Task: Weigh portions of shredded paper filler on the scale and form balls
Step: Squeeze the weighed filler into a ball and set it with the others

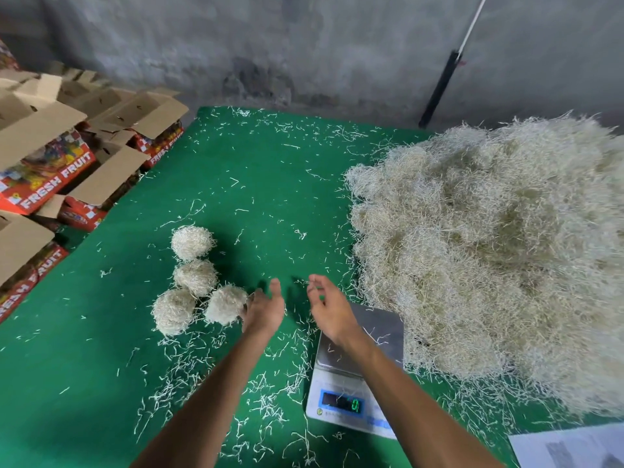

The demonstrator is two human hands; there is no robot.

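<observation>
Both hands (pixel 297 309) hover empty with loose fingers, left (pixel 265 310) touching the nearest ball (pixel 225 304), which could roll or loosen.

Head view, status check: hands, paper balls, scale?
Left hand open beside nearest ball, right hand open, empty. Four balls down. Scale pan bare, reads 0. Filler pile right, unobstructed.

Soft, even light, faint shadows, wide-angle bending at edges, slight blur.
</observation>
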